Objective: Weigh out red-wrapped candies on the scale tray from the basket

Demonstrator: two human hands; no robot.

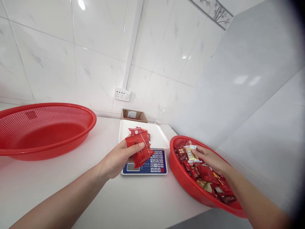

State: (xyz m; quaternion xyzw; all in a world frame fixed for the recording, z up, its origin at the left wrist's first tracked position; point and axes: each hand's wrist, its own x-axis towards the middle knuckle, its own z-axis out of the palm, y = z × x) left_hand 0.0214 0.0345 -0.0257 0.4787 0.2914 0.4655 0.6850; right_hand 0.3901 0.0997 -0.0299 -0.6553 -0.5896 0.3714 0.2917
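My left hand (120, 157) is closed on a red packet (140, 152), holding it over the front of a white scale (143, 165) with a blue keypad. Some more red packets (139, 131) lie on the scale's white tray (157, 135). My right hand (209, 159) reaches into a red basket (181, 178) on the right that is full of red and yellow snack packets. Its fingers rest on a light-coloured packet (190, 152); whether they grip it is unclear.
A large empty red mesh basket (45, 130) stands at the left on the white counter (59, 178). A small cardboard box (133, 115) sits against the tiled wall below a socket (122, 94). A grey panel rises at the right.
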